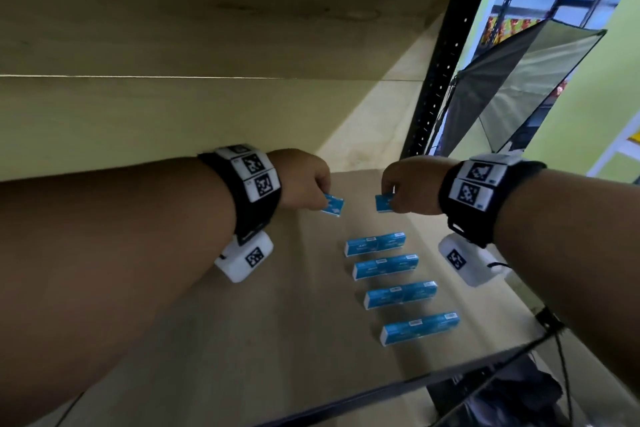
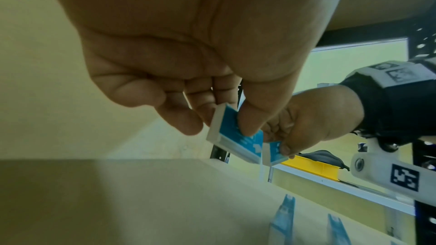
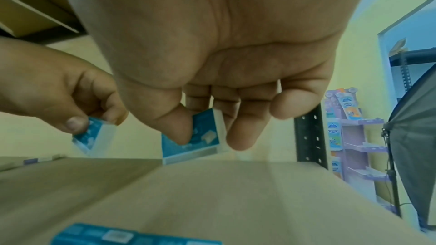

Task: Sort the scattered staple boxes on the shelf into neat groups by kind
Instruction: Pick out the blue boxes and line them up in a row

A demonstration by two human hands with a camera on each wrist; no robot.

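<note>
My head camera looks down along both forearms onto the shelf; each wrist camera sits close under my palm, facing my fingertips. All three share the shelf board.

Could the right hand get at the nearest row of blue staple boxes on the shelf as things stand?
Probably not yet: the right hand already pinches a blue box. The path to the nearest row looks free, with nothing standing between them on the shelf.

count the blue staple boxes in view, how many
10. One box in the left hand. One in the right hand. Eight lie on the shelf in four end-to-end pairs. More may be hidden behind the arms.
</note>
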